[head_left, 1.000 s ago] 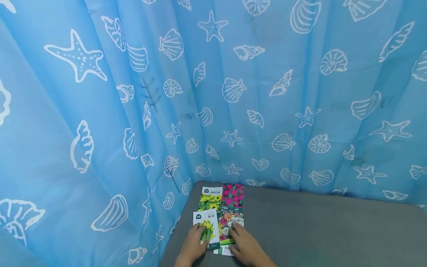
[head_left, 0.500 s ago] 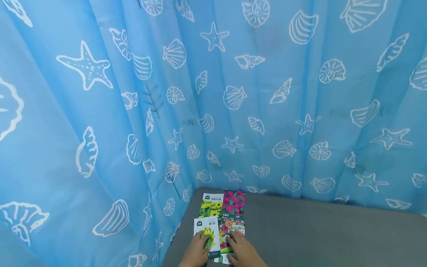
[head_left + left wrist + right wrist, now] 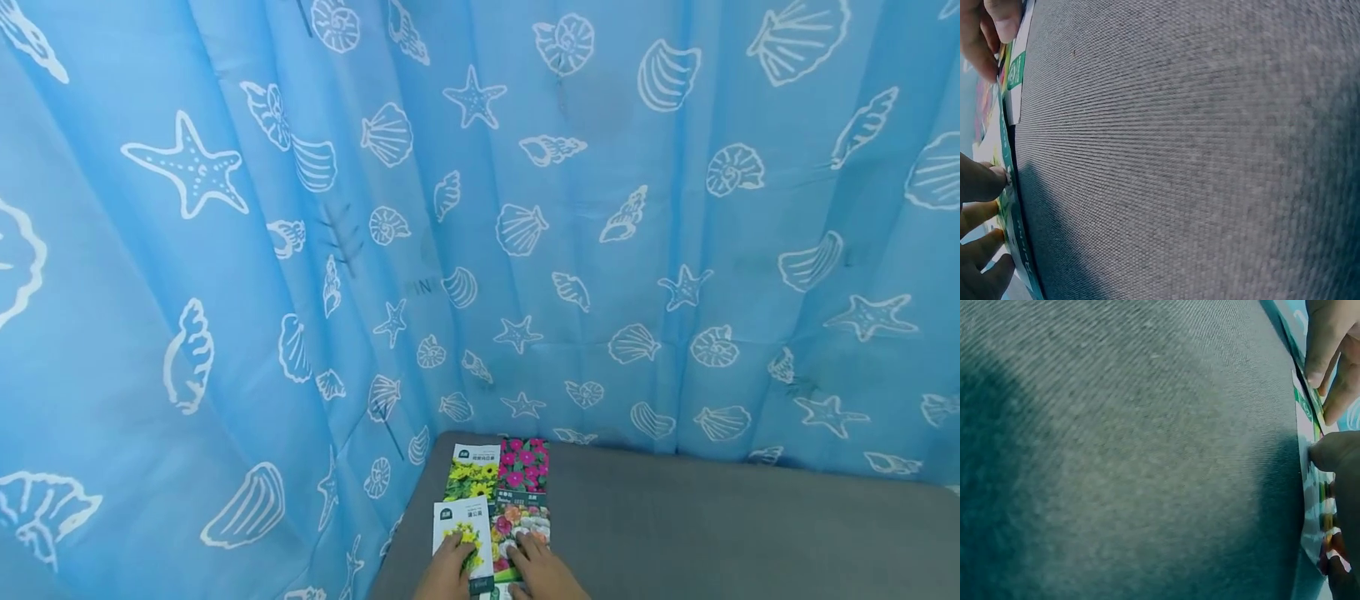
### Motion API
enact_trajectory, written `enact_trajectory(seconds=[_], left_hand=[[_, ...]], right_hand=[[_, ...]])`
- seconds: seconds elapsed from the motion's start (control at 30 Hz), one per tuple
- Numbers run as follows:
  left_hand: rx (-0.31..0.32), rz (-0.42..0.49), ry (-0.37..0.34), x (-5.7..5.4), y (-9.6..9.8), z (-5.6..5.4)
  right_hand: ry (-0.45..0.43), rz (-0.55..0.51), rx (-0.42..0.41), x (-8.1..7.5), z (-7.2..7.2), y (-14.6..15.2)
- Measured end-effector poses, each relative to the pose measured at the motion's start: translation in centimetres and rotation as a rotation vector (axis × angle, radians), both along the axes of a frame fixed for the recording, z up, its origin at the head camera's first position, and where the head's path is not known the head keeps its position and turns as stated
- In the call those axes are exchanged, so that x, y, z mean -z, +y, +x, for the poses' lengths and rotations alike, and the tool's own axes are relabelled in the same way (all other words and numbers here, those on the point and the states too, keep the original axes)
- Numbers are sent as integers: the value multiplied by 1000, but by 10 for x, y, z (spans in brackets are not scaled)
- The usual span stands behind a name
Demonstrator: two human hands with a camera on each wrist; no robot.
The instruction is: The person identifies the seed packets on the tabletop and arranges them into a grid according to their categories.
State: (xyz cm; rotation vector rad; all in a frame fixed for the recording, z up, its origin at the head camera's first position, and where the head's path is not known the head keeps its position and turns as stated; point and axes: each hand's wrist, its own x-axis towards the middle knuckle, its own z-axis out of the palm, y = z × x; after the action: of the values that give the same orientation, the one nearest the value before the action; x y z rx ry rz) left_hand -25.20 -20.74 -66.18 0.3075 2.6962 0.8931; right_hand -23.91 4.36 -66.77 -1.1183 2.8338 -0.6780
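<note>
left hand (image 3: 447, 568) is placed at the near edge of the scene, on the near-left packet with thin yellow flowers (image 3: 470, 518). fingers are spread and rested on the packet's printed face; in the left wrist view the thumb is seen at its near green band. right hand (image 3: 546, 572) is placed just right of it, on the mixed-colour flower packet (image 3: 506, 527). its fingers are also spread and laid over the print, thumb kept apart toward the near edge; fingertip pressure cannot be told. a white strip with a green logo (image 3: 497, 592) is shown below that packet, between the hands; whether it belongs to the same packet cannot be told.

the two near packets are set side by side, the left one tilted slightly. beyond them, two more are laid flat: the yellow daisy-like flower packet (image 3: 472, 477) on the left, its near part covered by the near-left packet, and the magenta flower packet (image 3: 525, 463) on the right, just past the mixed-colour one. all four are grouped at the left end of the grey fabric-covered surface (image 3: 720, 525); a ribbed weave is shown close up in both wrist views. left and far sides are bounded by a blue curtain (image 3: 592, 275), printed with white seashells and starfish, hung in folds.
</note>
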Motion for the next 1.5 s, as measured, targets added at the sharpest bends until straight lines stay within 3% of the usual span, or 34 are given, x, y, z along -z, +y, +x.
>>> enact_trajectory(seconds=[0.2,0.43,0.6,0.87,1.17,1.5], left_hand=[[-10,15,29,0,1,2],[6,40,48,-1,0,5],[-22,72,6,-2,0,5],[-69,71,-85,-3,3,-1],[-76,55,3,-2,3,1],[-84,31,61,-3,6,7]], right_hand=[[-28,6,13,-4,0,0],[-97,-53,34,1,0,1],[-125,-86,10,2,2,4],[-225,-80,62,5,-1,5],[-283,-55,104,-4,0,1],[-266,-9,120,-8,-2,-2]])
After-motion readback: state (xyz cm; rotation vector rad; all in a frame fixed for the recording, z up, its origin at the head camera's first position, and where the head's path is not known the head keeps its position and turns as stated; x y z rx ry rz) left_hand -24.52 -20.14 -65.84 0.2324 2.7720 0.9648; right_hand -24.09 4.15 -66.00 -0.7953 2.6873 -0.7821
